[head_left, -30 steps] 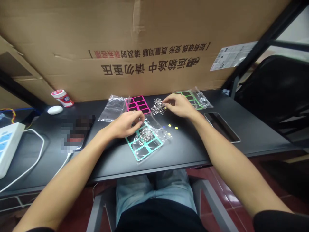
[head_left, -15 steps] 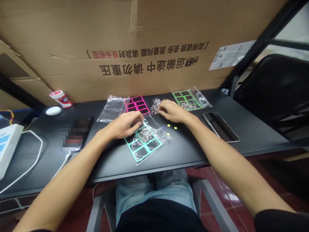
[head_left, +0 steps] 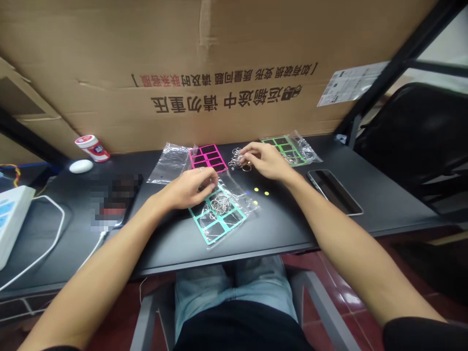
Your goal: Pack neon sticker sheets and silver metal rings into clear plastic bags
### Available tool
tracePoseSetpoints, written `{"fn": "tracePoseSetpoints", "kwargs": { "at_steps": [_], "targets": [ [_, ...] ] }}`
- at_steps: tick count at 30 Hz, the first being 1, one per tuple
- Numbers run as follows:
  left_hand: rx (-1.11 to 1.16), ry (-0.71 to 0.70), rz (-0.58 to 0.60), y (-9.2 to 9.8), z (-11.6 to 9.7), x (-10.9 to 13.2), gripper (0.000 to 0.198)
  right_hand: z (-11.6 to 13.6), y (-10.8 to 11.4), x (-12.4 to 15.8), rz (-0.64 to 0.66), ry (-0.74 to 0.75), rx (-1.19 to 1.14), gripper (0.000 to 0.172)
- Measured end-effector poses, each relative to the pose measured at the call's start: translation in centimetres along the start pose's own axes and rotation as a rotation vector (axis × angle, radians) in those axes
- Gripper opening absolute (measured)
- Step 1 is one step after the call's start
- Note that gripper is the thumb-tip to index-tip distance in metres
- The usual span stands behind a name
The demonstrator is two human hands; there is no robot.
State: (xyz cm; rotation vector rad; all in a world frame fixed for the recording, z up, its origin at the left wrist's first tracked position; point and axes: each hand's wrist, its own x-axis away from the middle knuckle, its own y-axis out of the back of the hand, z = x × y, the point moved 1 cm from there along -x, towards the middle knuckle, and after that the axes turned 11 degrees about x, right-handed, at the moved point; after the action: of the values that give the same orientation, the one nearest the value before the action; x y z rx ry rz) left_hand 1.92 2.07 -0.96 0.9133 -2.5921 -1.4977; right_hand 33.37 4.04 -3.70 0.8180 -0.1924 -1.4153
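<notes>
Left hand curled by the upper edge of the teal grid; can't tell if gripping. Metal ring pile on the surface beyond it: probably light, stiff, slick, tangle-prone; pinch one ring's rim. Right hand at the pile, fingertips close together, hold unclear.

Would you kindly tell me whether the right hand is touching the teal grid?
Apart: the head view shows the right hand beyond the teal grid, with dark tabletop visible between them.
</notes>
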Motion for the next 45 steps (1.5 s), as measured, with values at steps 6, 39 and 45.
{"fn": "tracePoseSetpoints", "kwargs": {
  "at_steps": [6, 39, 45],
  "targets": [
    [-0.004, 0.003, 0.005, 0.0, 0.0, 0.0, 0.01, 0.4, 0.4, -0.1, -0.076, 0.054, 0.044, 0.013],
    [-0.003, 0.006, 0.006, 0.0, -0.1, -0.1, 0.01, 2.2, 0.7, 0.0, -0.171, 0.087, -0.279, 0.029],
    [0.001, 0.0, 0.011, 0.0, -0.2, -0.1, 0.01, 2.7, 0.5, 0.1, -0.093, -0.05, -0.534, 0.038]
  ]
}}
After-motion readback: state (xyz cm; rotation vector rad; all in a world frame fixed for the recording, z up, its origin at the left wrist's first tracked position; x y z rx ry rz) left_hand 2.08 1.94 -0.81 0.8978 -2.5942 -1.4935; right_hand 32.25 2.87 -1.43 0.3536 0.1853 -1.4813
